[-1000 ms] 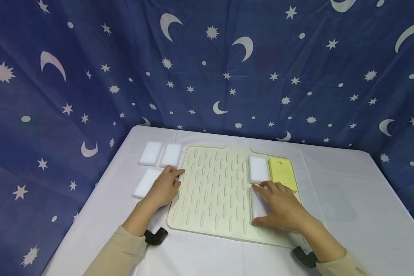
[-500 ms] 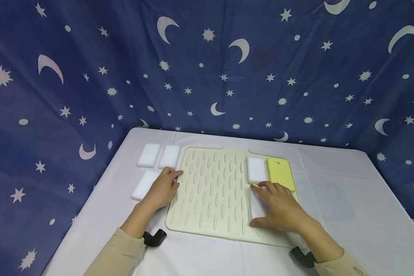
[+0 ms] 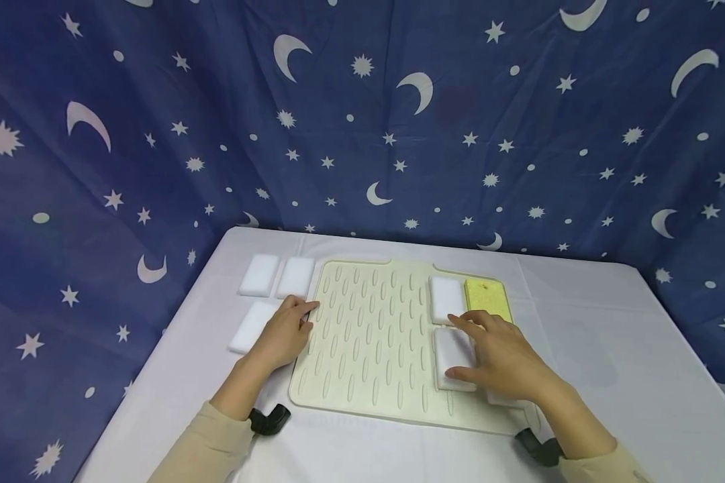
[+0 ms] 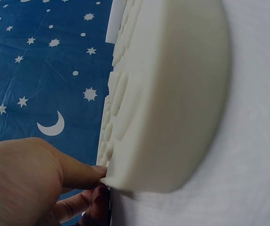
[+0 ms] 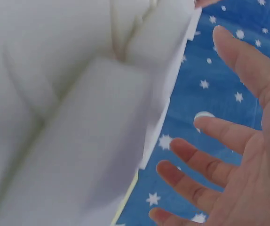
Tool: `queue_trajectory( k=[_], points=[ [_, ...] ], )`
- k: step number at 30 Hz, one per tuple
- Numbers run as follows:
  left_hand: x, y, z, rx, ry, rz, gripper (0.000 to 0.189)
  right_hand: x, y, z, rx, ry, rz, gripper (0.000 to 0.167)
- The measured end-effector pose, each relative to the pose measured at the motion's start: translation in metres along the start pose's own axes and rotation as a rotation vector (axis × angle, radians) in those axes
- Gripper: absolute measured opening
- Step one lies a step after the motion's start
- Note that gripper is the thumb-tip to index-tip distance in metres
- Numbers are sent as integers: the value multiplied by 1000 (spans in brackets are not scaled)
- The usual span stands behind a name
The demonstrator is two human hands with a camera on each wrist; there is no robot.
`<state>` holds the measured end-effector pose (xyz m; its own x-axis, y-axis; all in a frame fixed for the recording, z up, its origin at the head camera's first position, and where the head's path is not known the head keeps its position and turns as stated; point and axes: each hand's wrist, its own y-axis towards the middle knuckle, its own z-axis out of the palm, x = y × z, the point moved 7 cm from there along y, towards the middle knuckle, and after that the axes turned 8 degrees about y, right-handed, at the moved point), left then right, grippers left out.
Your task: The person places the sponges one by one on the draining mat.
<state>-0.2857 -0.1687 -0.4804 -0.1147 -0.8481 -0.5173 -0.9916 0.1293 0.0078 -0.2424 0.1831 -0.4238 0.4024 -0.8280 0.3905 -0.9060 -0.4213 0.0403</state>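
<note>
A cream ridged silicone mat (image 3: 368, 349) lies on the table. My left hand (image 3: 282, 333) pinches its left edge, the thumb (image 4: 85, 174) and fingers meeting there in the left wrist view. Over the mat's right side my right hand (image 3: 501, 355) hovers with fingers spread and apart, holding nothing. Beneath its fingertips lies a white sponge (image 3: 453, 352), also large in the right wrist view. Behind that are another white sponge (image 3: 447, 300) and a yellow sponge (image 3: 486, 297), partly covered by the hand. One more white block (image 3: 507, 401) shows mostly hidden under the right hand.
Left of the mat, three white sponges lie on the white-covered table (image 3: 580, 322): one at the far left (image 3: 259, 275), one beside it (image 3: 296, 277), and one nearer (image 3: 252, 327), partly behind the left hand. A blue star-and-moon curtain (image 3: 338, 114) hangs behind.
My right hand has let go of the near white sponge, lifting and shifting slightly right with fingers apart. The left hand stays at the mat's edge. The head view has tilted slightly.
</note>
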Motion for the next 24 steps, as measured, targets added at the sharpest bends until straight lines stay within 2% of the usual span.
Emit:
queue_trajectory(
  k=[5,14,24],
  points=[
    [0,-1,0,-6,0,7,44,-12,1,-10,-23,63,-5,87],
    [0,-2,0,2,-1,1,44,-39,1,-26,-28,182,61,87],
    [1,0,1,5,10,-3,45,-73,-2,-35,-71,314,97,83]
  ],
)
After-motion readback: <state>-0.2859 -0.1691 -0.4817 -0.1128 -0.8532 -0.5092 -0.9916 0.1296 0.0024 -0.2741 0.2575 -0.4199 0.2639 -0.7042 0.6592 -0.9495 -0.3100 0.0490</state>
